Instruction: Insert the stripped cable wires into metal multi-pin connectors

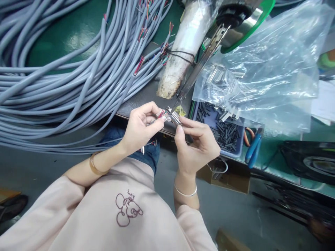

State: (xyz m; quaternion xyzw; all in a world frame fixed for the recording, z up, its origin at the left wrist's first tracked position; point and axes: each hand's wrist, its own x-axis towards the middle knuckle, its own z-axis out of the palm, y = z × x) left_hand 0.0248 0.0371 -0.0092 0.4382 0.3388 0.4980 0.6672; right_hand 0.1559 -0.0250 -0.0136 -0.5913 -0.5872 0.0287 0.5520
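Observation:
My left hand pinches thin coloured wires between thumb and fingertips. In my right hand, thumb and forefinger grip one end of a small metal multi-pin connector. Wires and connector meet just below the tip of a soldering iron, which slants down from a mount. A thin strand of solder hangs beside the tip. Whether the tip touches the connector, I cannot tell. Behind the connector lies a small yellow scrap, perhaps a sponge.
Grey cables with stripped ends cover the bench's left side. A wrapped, tied roll stands behind my hands. To the right are a clear bag of connectors, a bin of black sleeves and blue-handled pliers. A green-rimmed spool sits above.

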